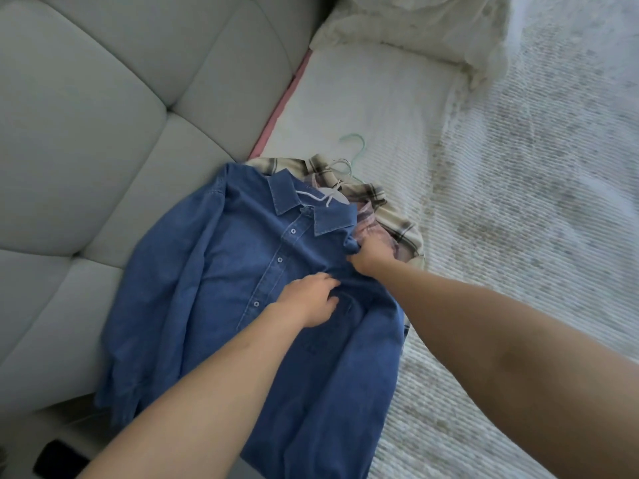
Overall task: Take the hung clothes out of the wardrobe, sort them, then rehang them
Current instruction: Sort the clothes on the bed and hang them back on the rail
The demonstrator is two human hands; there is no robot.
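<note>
A blue denim shirt (242,288) lies buttoned and face up on the bed, on a white hanger (328,195) that shows at its collar. Under it lie a cream plaid shirt (397,223) and a pink plaid garment (371,226), with a green hanger hook (356,146) and further hooks sticking out above the collars. My left hand (311,299) rests flat on the denim shirt's chest, fingers spread. My right hand (370,255) pinches the denim shirt's right shoulder edge.
The bed has a white textured cover (501,236). A padded grey headboard (103,133) fills the left side. A crumpled cream blanket (415,25) lies at the top. A pink sheet edge (280,102) runs along the headboard. A dark object (58,458) sits at the bottom left.
</note>
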